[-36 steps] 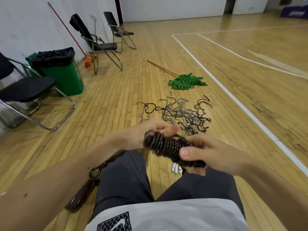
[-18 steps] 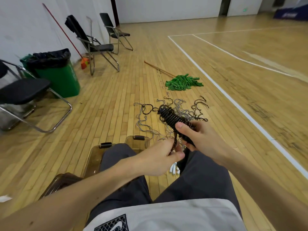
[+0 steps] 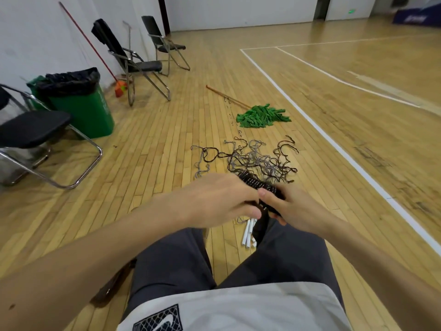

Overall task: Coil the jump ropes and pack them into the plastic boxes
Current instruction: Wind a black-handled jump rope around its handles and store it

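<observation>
A dark beaded jump rope, wound into a tight coil (image 3: pixel 256 183), is held above my lap. My right hand (image 3: pixel 290 207) grips its near end, thumb on top. My left hand (image 3: pixel 222 199) reaches across over the coil's left side, with its fingers curled at the loose rope end; what they pinch is hidden. A tangle of dark and grey ropes (image 3: pixel 253 158) lies on the floor beyond my hands. White rope handles (image 3: pixel 248 232) lie between my knees. Only a brown edge of a plastic box (image 3: pixel 112 285) shows beside my left thigh.
A green mop (image 3: pixel 261 115) with a wooden stick lies past the ropes. A green bin (image 3: pixel 78 101) and folding chairs (image 3: pixel 31 137) stand along the left wall, with a broom leaning there. White court lines cross the wooden floor at right.
My left hand rose from below the coil and now covers its left side. The coil dropped a little toward my lap. The brown boxes by my left leg became mostly hidden behind my arm.
</observation>
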`<state>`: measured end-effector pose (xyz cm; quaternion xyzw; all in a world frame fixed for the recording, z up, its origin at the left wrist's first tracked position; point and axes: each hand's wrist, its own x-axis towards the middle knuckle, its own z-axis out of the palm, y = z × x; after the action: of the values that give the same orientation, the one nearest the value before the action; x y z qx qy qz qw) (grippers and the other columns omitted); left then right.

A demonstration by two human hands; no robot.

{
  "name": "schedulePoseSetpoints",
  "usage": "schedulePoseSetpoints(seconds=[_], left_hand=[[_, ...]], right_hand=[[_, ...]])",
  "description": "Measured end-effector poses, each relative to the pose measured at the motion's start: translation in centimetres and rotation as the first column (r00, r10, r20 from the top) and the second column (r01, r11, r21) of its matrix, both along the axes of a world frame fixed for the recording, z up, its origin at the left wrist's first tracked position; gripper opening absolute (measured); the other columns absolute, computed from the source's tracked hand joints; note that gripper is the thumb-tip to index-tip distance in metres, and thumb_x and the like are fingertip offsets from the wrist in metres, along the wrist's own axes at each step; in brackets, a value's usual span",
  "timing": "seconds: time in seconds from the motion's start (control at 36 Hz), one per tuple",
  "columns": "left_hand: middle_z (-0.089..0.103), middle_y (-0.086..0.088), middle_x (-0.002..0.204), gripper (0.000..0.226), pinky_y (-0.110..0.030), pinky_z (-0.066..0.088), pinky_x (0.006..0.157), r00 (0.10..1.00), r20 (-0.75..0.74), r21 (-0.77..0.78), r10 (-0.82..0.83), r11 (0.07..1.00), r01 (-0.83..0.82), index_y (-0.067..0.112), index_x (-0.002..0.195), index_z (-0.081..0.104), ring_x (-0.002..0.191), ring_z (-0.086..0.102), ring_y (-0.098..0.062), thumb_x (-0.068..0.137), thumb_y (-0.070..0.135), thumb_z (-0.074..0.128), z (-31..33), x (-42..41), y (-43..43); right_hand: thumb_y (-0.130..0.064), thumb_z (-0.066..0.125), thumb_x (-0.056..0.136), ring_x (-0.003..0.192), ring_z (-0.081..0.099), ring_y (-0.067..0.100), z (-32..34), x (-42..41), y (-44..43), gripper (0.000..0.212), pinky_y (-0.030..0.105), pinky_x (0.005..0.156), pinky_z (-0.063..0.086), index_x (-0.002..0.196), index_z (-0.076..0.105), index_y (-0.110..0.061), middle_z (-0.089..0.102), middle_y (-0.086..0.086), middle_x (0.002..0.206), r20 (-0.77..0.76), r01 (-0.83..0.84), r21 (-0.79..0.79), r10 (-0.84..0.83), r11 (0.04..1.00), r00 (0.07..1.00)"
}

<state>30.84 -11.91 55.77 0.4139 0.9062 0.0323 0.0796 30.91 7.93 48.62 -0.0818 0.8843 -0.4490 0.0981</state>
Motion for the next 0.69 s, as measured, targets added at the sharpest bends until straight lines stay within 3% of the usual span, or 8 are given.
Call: schedulePoseSetpoints(seconds=[0.08,0.14,0.25,0.36,0.42,0.56,0.64,0.69], left_hand=[[0.057,0.015,0.086,0.037,-0.03,0.045,0.072,0.996,-0.094,0.022,-0.003,1.0,0.005,0.026,0.108,0.067,0.078,0.049,-0.003,0.095,0.055,0.05,1.3,-1.6,-0.8],[0.058,0.019,0.082,0.038,-0.034,0.047,0.074,0.998,-0.055,0.115,0.006,0.993,0.001,0.027,0.101,0.07,0.078,0.051,-0.002,0.089,0.059,0.054,1.7,-2.5,-1.5],[0.052,0.015,0.076,0.026,-0.03,0.037,0.064,0.99,0.124,0.29,0.065,0.952,-0.099,0.032,0.091,0.062,0.068,0.047,0.002,0.079,0.054,0.071,1.3,-4.0,-2.6],[0.052,0.007,0.069,0.032,-0.033,0.038,0.06,0.924,0.381,0.42,0.029,0.885,-0.201,0.029,0.088,0.054,0.061,0.045,-0.011,0.079,0.036,0.083,0.5,-4.7,-3.8],[0.052,0.0,0.071,0.032,-0.034,0.04,0.063,0.899,0.439,0.438,0.001,0.873,-0.215,0.021,0.085,0.054,0.065,0.045,-0.014,0.08,0.036,0.082,0.1,-4.9,-4.0],[0.055,0.0,0.073,0.029,-0.04,0.036,0.066,0.785,0.618,0.446,-0.047,0.843,-0.301,0.015,0.081,0.056,0.069,0.044,-0.023,0.083,0.032,0.08,-0.4,-5.2,-4.6],[0.06,-0.004,0.078,0.013,-0.037,0.043,0.067,0.707,0.703,0.47,-0.077,0.796,-0.381,0.015,0.079,0.063,0.072,0.051,-0.025,0.083,0.023,0.073,-1.1,-5.5,-5.1],[0.065,-0.005,0.081,0.008,-0.029,0.051,0.068,0.615,0.775,0.506,-0.146,0.727,-0.464,0.018,0.078,0.068,0.074,0.06,-0.02,0.085,0.018,0.066,-1.7,-5.5,-5.4]], right_hand=[[-0.047,0.041,0.104,0.049,0.052,0.01,0.3,0.9,-1.5,0.04,0.03,0.055,0.046,0.095,0.057,-0.012,0.06,-0.007,0.062,0.013,-0.102,0.061,0.102,0.993,0.995],[-0.043,0.029,0.108,0.05,0.05,0.008,0.8,1.6,-2.5,0.043,0.027,0.058,0.046,0.099,0.058,-0.012,0.057,-0.012,0.054,0.015,-0.161,0.044,0.161,0.986,0.987],[-0.044,0.02,0.109,0.052,0.05,0.011,1.7,2.6,-3.6,0.054,0.03,0.06,0.047,0.086,0.058,-0.013,0.055,-0.009,0.052,0.005,-0.201,-0.07,0.202,0.977,0.979],[-0.054,0.018,0.106,0.055,0.052,0.014,1.7,2.9,-4.0,0.072,0.031,0.067,0.047,0.091,0.067,-0.004,0.059,0.0,0.06,0.048,-0.202,-0.114,0.209,0.973,0.977],[-0.061,0.022,0.102,0.057,0.053,0.013,1.9,3.1,-4.3,0.061,0.028,0.065,0.047,0.097,0.068,-0.022,0.061,0.002,0.066,0.022,-0.219,-0.126,0.223,0.968,0.975],[-0.071,0.045,0.093,0.066,0.061,0.033,1.6,3.0,-4.8,0.053,0.035,0.058,0.05,0.104,0.065,-0.023,0.07,0.016,0.087,-0.03,-0.258,-0.12,0.256,0.959,0.966],[-0.063,0.047,0.094,0.058,0.053,0.022,1.5,2.7,-4.9,0.046,0.032,0.055,0.044,0.103,0.067,-0.023,0.068,0.02,0.082,-0.006,-0.277,-0.229,0.284,0.933,0.959],[-0.055,0.046,0.098,0.055,0.051,0.018,1.8,2.5,-4.9,0.045,0.026,0.052,0.042,0.104,0.068,-0.015,0.067,0.011,0.075,-0.01,-0.288,-0.319,0.301,0.903,0.954]])
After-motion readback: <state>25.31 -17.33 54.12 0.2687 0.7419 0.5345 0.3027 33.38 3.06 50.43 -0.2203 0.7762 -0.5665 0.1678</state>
